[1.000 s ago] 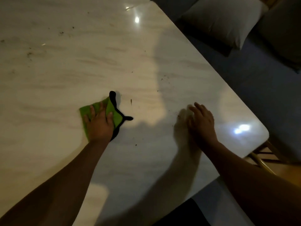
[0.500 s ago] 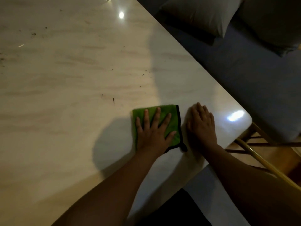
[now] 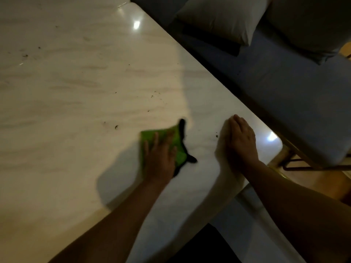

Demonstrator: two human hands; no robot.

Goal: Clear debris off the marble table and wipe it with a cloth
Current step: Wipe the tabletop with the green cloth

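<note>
The head camera showed one marble table (image 3: pixel 76 92), one cloth (image 3: pixel 150 135) and two bare hands. The left hand (image 3: pixel 159 158) lay flat on the cloth, fingers straight and slightly spread, pressing it to the tabletop without curling round it. The right hand (image 3: pixel 241 143) rested palm down on the marble near the table's right corner, fingers straight and close together, holding nothing.

The cloth sat on the near right part of the table, just left of the right hand and apart from it. It was bright green with a black border. Its green face showed past the fingertips, and black corners stuck out at its upper right and lower right. Its outline was blurred.

The tabletop was pale and glossy with faint grey-brown veining, and two bright light reflections showed on it. Dark specks of debris (image 3: pixel 116 127) lay scattered on it: a couple just left of the cloth, a few beyond it, one beside the right hand, and more at the far left.

Beyond the table edge, two pale cushions (image 3: pixel 222 18) lay on a grey bench seat (image 3: pixel 294 103).
</note>
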